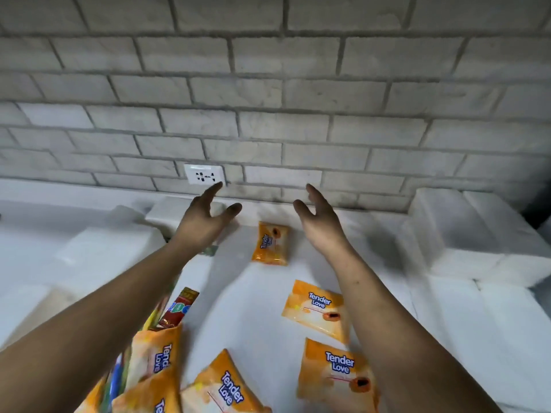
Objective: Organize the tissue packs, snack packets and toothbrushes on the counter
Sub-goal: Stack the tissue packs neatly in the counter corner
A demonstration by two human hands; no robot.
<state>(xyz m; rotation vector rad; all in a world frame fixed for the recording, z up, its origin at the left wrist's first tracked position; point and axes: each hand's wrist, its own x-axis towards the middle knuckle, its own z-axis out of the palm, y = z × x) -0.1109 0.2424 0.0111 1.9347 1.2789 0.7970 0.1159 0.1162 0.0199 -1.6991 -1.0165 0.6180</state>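
Observation:
Several orange "Tender Love" tissue packs lie on the white counter. One tissue pack lies far back between my hands. Another tissue pack and a third tissue pack lie near my right forearm. More packs overlap at the bottom left. A red snack packet and other colourful packets show under my left forearm. My left hand and my right hand are raised above the counter's back, fingers spread, holding nothing. No toothbrush is clearly seen.
A grey brick wall rises behind the counter, with a white socket just beyond my left fingertips. White blocky shapes stand at the right and a white block at the left; they are blurred.

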